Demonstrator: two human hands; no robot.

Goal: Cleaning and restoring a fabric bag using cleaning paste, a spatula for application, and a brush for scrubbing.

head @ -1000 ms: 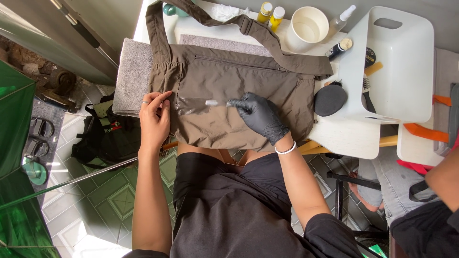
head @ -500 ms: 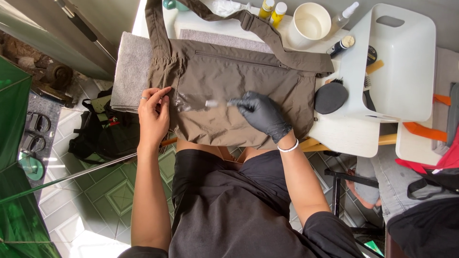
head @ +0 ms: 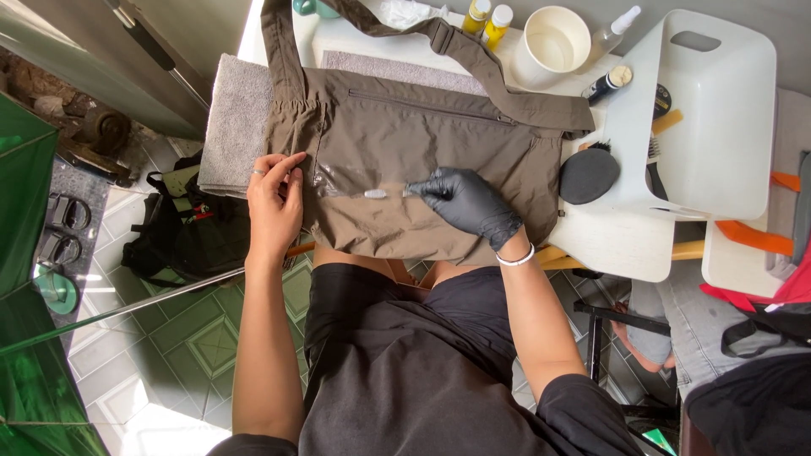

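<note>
Now our gloved right hand (head: 467, 201) pinches a small brush (head: 387, 193), bristles just left of the grip on the olive bag (head: 422, 127); bare left hand (head: 274, 203) presses the fabric, fingers loose.

Two yellow-capped bottles (head: 488, 19) beside a white cup (head: 551, 44).
</note>
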